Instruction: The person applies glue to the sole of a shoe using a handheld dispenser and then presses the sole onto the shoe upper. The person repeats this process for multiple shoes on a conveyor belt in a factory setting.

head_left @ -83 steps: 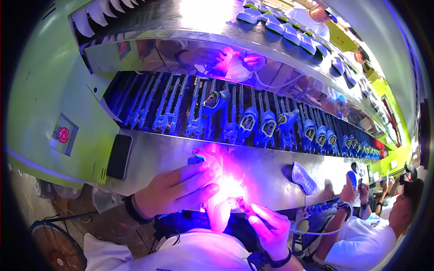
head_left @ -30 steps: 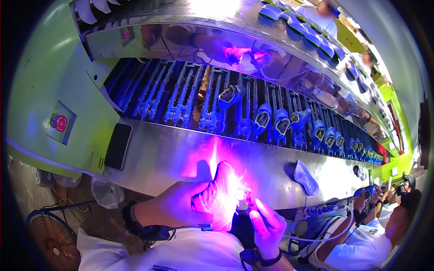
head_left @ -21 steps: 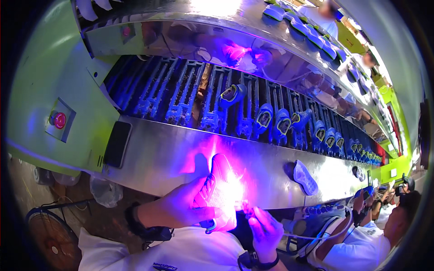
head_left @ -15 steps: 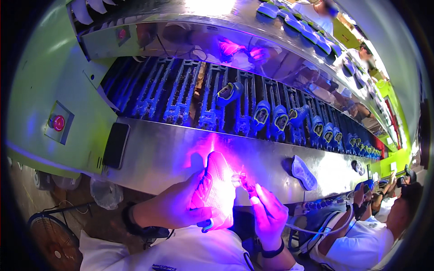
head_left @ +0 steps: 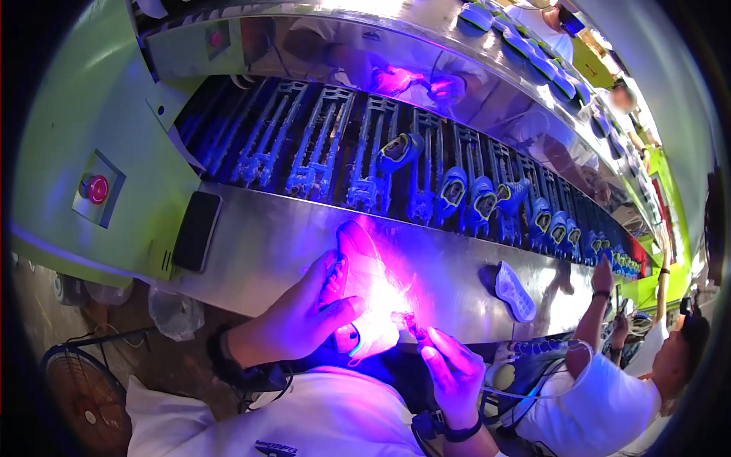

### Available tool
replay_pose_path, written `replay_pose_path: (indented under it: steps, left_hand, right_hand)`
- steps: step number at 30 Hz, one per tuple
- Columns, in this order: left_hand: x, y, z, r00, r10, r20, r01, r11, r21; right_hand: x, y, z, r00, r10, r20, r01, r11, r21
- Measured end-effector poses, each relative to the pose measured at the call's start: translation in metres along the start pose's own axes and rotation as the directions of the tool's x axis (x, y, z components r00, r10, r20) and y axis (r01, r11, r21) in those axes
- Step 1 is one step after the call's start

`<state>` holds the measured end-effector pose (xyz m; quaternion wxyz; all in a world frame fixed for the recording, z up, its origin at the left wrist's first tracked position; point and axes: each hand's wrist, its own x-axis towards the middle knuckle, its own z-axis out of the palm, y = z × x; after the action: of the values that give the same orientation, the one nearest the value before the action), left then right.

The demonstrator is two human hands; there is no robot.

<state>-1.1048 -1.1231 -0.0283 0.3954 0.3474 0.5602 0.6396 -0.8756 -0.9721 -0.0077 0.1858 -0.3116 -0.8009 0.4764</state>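
Note:
My left hand [head_left: 308, 316] is closed round the side of a shoe upper [head_left: 361, 247], thumb across it near the heel end. The shoe is tilted with its toe toward the conveyor, and violet-pink light washes out much of its surface. My right hand [head_left: 455, 373] pinches what looks like a small brush [head_left: 415, 326] between thumb and fingers. The brush's tip meets the lower right edge of the shoe, where the glare hides the exact contact. A loose blue-lit sole [head_left: 515, 292] lies on the metal ledge to the right.
Beyond the metal ledge [head_left: 266, 236], a slatted conveyor [head_left: 320, 152] carries several shoes. A dark phone-like slab [head_left: 198, 231] lies by the green machine housing with its red button [head_left: 94, 190]. Several soles line the upper shelf. Another person [head_left: 609, 388] works at right; a fan [head_left: 85, 392] stands lower left.
The shoe has tilted and shifted slightly up and left. The brush has moved down along its edge. At right, the other person's arm has reached up toward the conveyor.

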Motion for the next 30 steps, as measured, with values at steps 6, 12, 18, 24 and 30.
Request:
replay_pose_path:
  steps: [6, 12, 18, 24, 30]
  left_hand:
    - [-0.003, -0.006, -0.005, 0.980, -0.197, -0.032, 0.193, 0.976, -0.097]
    - [-0.005, -0.013, -0.008, 0.947, -0.306, -0.096, 0.291, 0.946, -0.141]
    - [-0.010, -0.022, -0.013, 0.963, -0.216, -0.158, 0.224, 0.974, 0.030]
    - [-0.013, -0.019, -0.019, 0.921, -0.382, -0.079, 0.373, 0.921, -0.112]
    - [-0.012, -0.013, -0.015, 0.868, -0.494, 0.048, 0.428, 0.696, -0.576]
  right_hand:
    - [0.001, -0.003, 0.003, 1.000, 0.004, -0.019, -0.004, 1.000, -0.012]
    - [0.008, -0.006, 0.006, 0.987, -0.157, -0.043, 0.150, 0.980, -0.132]
    - [0.015, -0.010, 0.008, 0.962, -0.272, -0.033, 0.259, 0.943, -0.207]
    - [0.028, -0.015, 0.008, 0.891, -0.452, -0.041, 0.425, 0.862, -0.277]
    - [0.042, -0.025, 0.005, 0.824, -0.567, 0.027, 0.544, 0.776, -0.320]
